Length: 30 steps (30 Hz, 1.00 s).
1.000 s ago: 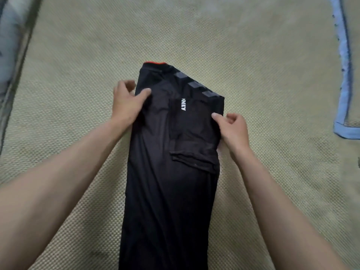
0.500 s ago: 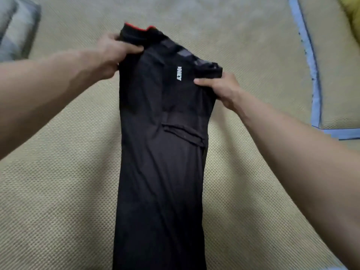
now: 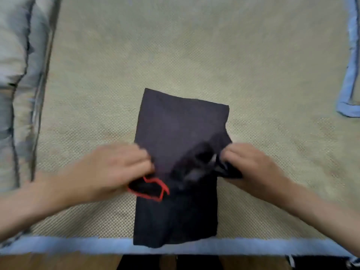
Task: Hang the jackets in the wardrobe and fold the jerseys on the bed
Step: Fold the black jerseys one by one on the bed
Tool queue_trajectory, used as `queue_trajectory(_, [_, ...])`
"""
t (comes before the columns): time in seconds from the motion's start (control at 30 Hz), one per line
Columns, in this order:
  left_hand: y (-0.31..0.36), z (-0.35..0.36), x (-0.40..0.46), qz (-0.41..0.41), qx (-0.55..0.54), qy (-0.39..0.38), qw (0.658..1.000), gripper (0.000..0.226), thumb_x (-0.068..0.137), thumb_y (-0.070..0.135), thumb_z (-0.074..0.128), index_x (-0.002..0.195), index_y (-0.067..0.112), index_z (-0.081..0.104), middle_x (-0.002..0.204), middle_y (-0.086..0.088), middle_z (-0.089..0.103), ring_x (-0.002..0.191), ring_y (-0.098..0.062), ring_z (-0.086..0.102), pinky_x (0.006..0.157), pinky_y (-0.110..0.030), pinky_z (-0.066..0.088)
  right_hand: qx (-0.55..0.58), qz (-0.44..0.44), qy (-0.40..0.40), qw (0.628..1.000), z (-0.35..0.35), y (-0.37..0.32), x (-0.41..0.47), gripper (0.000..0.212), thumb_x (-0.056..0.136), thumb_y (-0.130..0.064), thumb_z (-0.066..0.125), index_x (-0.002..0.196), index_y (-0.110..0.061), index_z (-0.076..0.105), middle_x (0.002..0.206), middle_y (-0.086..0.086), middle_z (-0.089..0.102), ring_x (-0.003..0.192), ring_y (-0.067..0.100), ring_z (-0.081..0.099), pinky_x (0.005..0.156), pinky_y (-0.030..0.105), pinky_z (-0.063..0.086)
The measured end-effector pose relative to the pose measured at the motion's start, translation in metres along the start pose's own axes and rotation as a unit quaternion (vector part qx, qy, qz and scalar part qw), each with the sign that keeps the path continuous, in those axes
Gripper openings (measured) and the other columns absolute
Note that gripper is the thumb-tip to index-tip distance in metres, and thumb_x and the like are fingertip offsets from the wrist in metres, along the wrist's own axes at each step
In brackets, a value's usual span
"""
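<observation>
1. On the bed (image 3: pixel 194 55), near its front edge, a black jersey (image 3: pixel 181 123) lies folded over on itself, its far half flat on the beige woven mat and its near end reaching the pale blue border (image 3: pixel 78 245)
2. Left hand (image 3: pixel 116 168) sits at the left edge of the jersey, fingers curled round the fabric just above the red-trimmed collar (image 3: pixel 153 189), which it grips
3. Right hand (image 3: pixel 251 162) is at the right edge, fingers and thumb pinching a bunched corner of dark cloth that sticks out beside the folded body
4. Between the two hands the top layer is rumpled, with a small pale patch showing in the creases; motion blur hides what that patch is
5. Upper layer of the jersey has a straight far edge, tilted slightly so its left corner lies farther from the person than its right
6. Both forearms are bare and come in from the lower corners of the view
7. At the left edge of the bed lies grey-blue bedding (image 3: pixel 15 84), well apart from the jersey
8. At the right, another beige mat with blue trim (image 3: pixel 348 94) lies well apart from the jersey
9. Below the blue border a strip of brown wooden floor (image 3: pixel 58 263) shows, with something dark beside it that is too cut off to tell
</observation>
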<state>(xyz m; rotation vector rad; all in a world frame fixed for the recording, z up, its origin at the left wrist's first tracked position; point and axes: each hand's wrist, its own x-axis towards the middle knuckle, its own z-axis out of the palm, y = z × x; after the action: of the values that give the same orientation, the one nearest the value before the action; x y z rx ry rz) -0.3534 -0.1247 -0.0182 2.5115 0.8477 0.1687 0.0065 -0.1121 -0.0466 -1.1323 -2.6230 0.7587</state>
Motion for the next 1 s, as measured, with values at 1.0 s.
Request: queue_trajectory(1.0, [-0.128,0.000,0.157,-0.316,-0.100,-0.162,0.929,0.024,0.081,0.021,0.082,0.085,0.015,0.059,0.101,-0.008,0.067,0.095,-0.030,0.062,0.073,-0.034,0.048,0.105,0.326,-0.261,0.902,-0.022,0.078,0.162,0.040,0.073,-0.043,0.089,0.102,-0.018,0.078,0.102,0.000,0.076,0.097,0.021,0.072,0.088,0.039,0.061])
